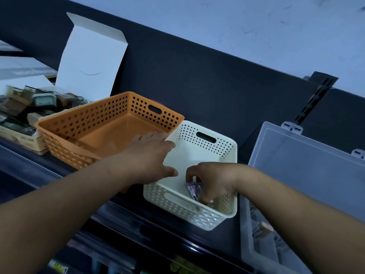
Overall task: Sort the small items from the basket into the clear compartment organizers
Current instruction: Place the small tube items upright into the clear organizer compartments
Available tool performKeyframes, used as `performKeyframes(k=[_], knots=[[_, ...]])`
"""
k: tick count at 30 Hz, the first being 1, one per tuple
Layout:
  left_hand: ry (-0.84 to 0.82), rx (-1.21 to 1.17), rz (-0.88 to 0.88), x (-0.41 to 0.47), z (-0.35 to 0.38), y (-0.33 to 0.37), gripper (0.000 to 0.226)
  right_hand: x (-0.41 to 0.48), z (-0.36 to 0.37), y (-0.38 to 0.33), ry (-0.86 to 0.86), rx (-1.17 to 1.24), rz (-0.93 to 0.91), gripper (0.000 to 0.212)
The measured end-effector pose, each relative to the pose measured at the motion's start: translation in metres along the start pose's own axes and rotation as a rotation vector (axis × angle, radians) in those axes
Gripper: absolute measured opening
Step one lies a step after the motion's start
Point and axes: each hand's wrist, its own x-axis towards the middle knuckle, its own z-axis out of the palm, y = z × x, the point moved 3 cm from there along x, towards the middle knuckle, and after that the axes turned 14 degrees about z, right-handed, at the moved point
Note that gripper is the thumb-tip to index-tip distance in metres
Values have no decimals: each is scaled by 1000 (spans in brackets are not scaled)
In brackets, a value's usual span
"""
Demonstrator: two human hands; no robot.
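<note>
The left hand (152, 155) lay flat and spread, fingers released, over the left rim of the white basket (227, 211); the right hand (209, 180) reached down inside, fingers pinched on a small purple packet (194, 189) near the front wall; the orange basket (94, 123) pressed against its left, the clear organizer (296, 175) stood open just right on the dark tabletop (217, 240).

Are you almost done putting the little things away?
Nearly. The orange basket looks empty. The right hand is picking up small packets from the white basket; the left hand steadies it. They must go into the open clear organizer.
</note>
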Motion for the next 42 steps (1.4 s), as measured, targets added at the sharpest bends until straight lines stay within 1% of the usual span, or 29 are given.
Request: performKeyframes(k=[5,10,13,16,18,19,20,22,24,26,29,31,34,36,39,42], knots=[[1,10,-16,-2,0,1,81,1,-2,1,-12,83,-14,55],[8,14,-32,-2,0,2,79,5,1,-2,-57,197,-43,34],[19,30,-36,-3,-1,3,79,7,1,-1,-79,213,-55,32],[35,50,-36,-2,-2,4,76,8,0,1,-47,229,-63,23],[105,58,-9,-2,-7,9,69,6,-5,4,5,316,-75,20],[176,50,16,-1,-10,13,63,5,-9,7,27,399,-89,18],[259,17,41,-1,-14,19,56,2,-13,10,54,492,-108,18],[372,-169,61,1,-22,35,41,-6,-22,18,105,651,-143,18],[374,-421,33,5,-25,52,30,-16,-27,24,124,748,-162,19],[371,-564,11,11,-25,67,27,-27,-28,32,144,823,-167,25],[416,-623,10,20,-27,82,24,-45,-24,51,205,921,-166,24],[432,-692,24,27,-27,94,23,-58,-21,69,246,1006,-173,30],[404,-869,60,35,-27,118,32,-78,-14,100,247,1180,-182,30],[352,-978,122,41,-27,140,31,-92,-8,122,284,1245,-192,27],[309,-1012,214,50,-26,172,26,-112,0,154,402,1274,-143,26],[297,-1006,256,61,-25,202,24,-135,8,192,512,1246,-73,25]])
